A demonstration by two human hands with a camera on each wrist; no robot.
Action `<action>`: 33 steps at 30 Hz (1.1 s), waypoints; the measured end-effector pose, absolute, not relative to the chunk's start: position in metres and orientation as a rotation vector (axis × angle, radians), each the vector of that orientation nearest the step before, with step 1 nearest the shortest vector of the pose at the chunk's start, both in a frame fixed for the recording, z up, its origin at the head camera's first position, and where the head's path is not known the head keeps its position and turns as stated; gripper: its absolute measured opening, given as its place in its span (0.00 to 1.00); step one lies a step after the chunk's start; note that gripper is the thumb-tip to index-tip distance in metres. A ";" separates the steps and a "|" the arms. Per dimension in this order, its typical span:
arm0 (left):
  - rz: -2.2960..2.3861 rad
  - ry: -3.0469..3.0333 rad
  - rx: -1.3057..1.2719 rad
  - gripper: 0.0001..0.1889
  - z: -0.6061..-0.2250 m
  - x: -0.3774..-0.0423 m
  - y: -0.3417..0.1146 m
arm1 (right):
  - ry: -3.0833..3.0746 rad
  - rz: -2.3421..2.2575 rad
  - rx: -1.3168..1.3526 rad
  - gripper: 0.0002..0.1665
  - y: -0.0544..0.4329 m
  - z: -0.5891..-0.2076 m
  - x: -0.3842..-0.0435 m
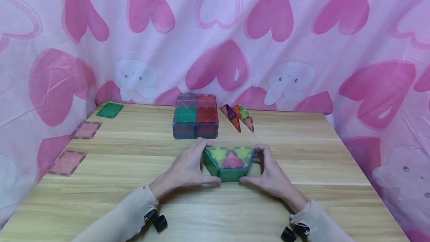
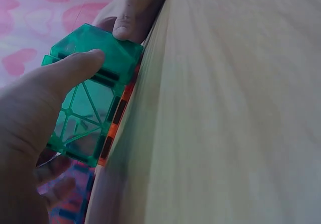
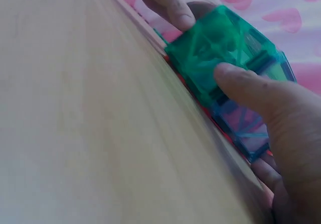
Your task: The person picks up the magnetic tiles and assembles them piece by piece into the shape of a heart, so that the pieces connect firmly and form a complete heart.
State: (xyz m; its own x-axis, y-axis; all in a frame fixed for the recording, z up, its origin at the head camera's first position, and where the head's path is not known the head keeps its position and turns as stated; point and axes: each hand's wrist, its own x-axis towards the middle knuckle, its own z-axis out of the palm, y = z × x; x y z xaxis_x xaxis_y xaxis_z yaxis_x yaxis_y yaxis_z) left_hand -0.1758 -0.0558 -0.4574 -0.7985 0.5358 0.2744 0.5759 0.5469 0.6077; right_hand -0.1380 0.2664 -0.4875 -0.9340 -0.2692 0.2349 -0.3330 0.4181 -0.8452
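A trapezoid box of see-through magnetic tiles [image 1: 231, 160] is held between both hands at the middle of the table. Its top is made of yellow-green and pink triangles; the front wall is green. My left hand [image 1: 188, 165] grips the left end, thumb at the front corner and fingers behind. On the opposite end, my right hand [image 1: 273, 176] grips in the same way, its thumb on the green front wall [image 3: 210, 48]. In the left wrist view, an orange-red tile edge [image 2: 114, 128] runs along the bottom of the green side wall [image 2: 83, 113].
Behind stands a larger tile block [image 1: 196, 117] in red, green and dark blue. Beside it lie small triangular tiles [image 1: 237, 117]. Along the table's left edge are a green square tile [image 1: 110, 110] and two pink ones, the nearer pink tile [image 1: 68, 163] lowest. A heart-print curtain [image 1: 215, 36] surrounds the table.
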 end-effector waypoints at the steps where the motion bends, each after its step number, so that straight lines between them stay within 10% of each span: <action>1: -1.093 -2.707 -0.944 0.54 -0.458 -0.176 -0.059 | -2.577 1.587 0.525 0.64 0.263 -0.488 -0.139; 33: -1.349 -2.504 -0.449 0.54 -0.481 -0.216 -0.146 | -2.468 1.507 0.346 0.53 0.143 -0.483 -0.197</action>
